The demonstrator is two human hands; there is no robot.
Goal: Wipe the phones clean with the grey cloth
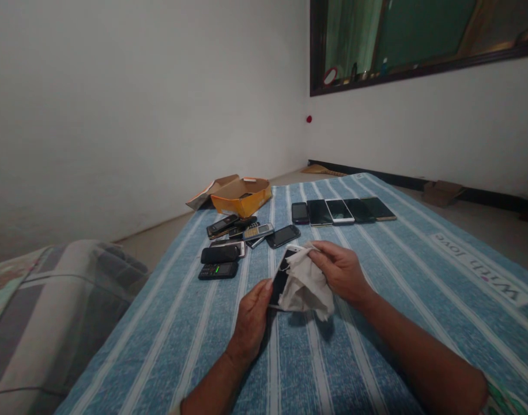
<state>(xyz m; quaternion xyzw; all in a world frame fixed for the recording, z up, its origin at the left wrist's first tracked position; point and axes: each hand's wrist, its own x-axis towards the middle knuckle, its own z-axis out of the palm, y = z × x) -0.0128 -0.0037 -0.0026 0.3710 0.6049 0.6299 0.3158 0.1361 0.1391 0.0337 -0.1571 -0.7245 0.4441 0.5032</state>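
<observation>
Because my left hand [250,323] grips the edge of a black smartphone [280,278], fingers clamped on it, the phone stays steady while my right hand [339,272] holds a white cloth [306,286] against its screen, fingers pinched on the fabric, low over a blue striped sheet [264,369], more phones [339,211] lined up ahead.

Mobile phones [339,211] on the cloth [419,300] (box [241,199] behind them)
</observation>
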